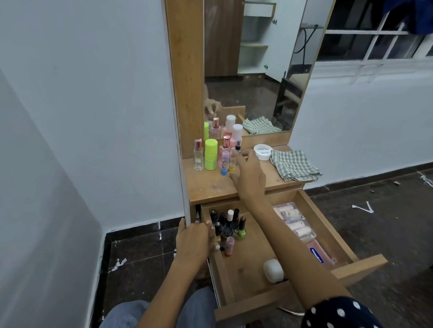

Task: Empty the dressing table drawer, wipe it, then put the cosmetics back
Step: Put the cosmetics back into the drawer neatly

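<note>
The wooden drawer [353, 271] stands pulled out below the dressing table top [209, 186]. Inside it are several nail polish bottles [232, 224], a white round jar [272, 270], a clear box of tubes [295, 220] and a pink Vaseline pack [317, 253]. My left hand [194, 239] grips the drawer's left edge. My right hand [248, 169] reaches over the table top, its fingers at a small pink tube [233, 159] among the standing cosmetics. I cannot tell whether the fingers have closed on it.
On the top stand a clear perfume bottle [198, 154], a lime green container [210, 154], a white tub [262, 151] and a green checked cloth [295, 165]. A mirror [257, 60] rises behind. A white wall is to the left, dark floor all around, and my knees below the drawer.
</note>
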Demonstrator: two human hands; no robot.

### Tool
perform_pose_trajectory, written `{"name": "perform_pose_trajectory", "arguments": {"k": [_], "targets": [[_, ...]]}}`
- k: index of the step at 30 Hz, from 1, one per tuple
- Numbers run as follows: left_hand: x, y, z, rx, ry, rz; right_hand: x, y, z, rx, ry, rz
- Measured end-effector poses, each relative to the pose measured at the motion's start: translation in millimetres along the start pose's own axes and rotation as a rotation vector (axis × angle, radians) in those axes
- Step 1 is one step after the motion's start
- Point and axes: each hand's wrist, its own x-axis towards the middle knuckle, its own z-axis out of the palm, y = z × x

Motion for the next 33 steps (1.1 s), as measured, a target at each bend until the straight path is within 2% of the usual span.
{"name": "perform_pose_trajectory", "arguments": {"k": [5,11,16,18,26,33], "targets": [[0.6,-0.2,-0.2,-0.021,-0.001,-0.011,16.7,-7.1,14.5,-0.103,0.05,-0.063],[0.9,-1.2,1.7,-0.009,0.006,-0.007,-2.3,-7.1,5.7,0.009,0.118,-0.169],[0.7,-1.6,3.1,-0.006,0.019,0.003,-42.5,-2.1,-24.6,0.416,-0.043,-0.056],[0.6,-1.0,3.1,-0.016,0.014,0.002,-57.5,7.0,-39.6,0.505,-0.126,-0.023],[-1.7,-2.2,2.7,-0.058,0.016,0.013,-105.9,47.5,-27.8,0.306,-0.426,0.071],[-2.6,-1.2,2.4,-0.068,0.021,0.018,-119.6,49.6,-0.4,0.185,-0.519,0.024]]}}
